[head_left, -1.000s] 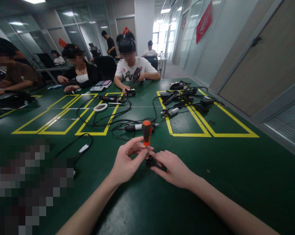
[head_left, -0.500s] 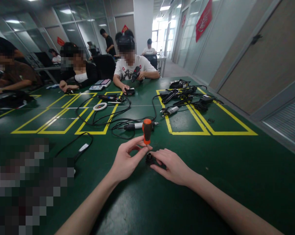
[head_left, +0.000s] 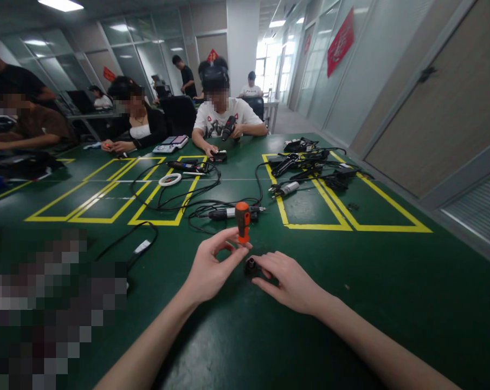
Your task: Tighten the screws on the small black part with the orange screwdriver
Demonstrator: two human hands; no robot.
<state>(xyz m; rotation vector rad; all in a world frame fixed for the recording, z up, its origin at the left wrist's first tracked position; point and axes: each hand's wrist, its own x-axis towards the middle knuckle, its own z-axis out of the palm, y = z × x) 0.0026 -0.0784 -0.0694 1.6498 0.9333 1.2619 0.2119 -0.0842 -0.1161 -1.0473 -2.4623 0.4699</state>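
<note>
Head view, near centre of a green table: left hand pinches an upright orange-handled screwdriver low on its handle, just above a small black part pinched by the right hand; both seem light and rigid, and the handle looks the surest hold.

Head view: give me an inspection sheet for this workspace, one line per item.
Surface: green table with yellow taped boxes.
Job's things: orange-handled screwdriver, upright; small black part on the table just below it.
Clutter: white ring, powered driver, heap of black tools.
Grippers: left hand pinches the screwdriver; right hand pinches the black part.
Cables: black cables looped across the middle.
Surroundings: people seated opposite, glass partitions, red banner.
</note>
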